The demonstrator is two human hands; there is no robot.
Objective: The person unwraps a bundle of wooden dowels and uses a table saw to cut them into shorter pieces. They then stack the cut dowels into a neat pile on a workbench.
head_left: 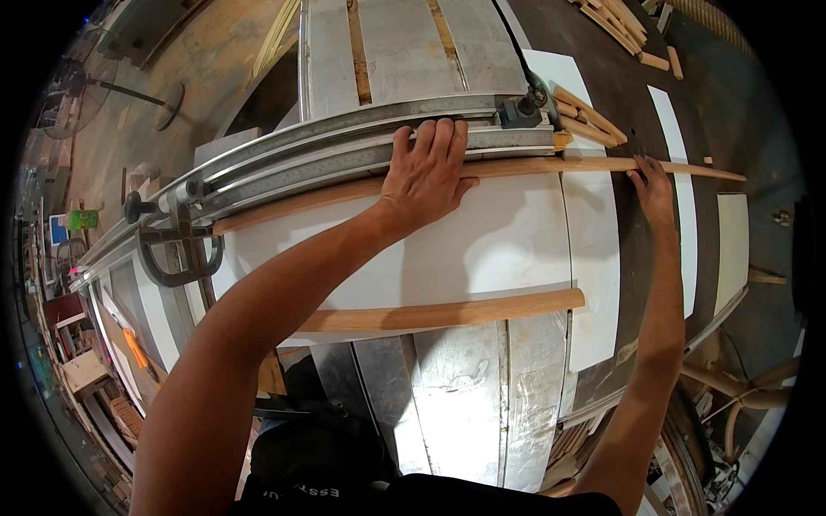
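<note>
A long wooden strip (525,167) lies along the front of a metal fence rail (301,177) on a saw table. My left hand (426,172) presses over the strip, its fingers curled onto the rail and its thumb out along the wood. Farther right, my right hand (651,185) pinches the same strip between thumb and fingers, short of its tapering right end. Beneath lies a white sheet (508,224). Nearer to me rests a second wooden strip (456,311), touched by neither hand; my left forearm crosses in front of its left part.
A metal stop block (520,112) sits on the rail's right end, beside a stack of short wooden pieces (589,119). At the rail's left is a dark handle-shaped bracket (179,245). An orange-handled cutter (135,346) lies at left. A fan (82,82) stands on the floor beyond.
</note>
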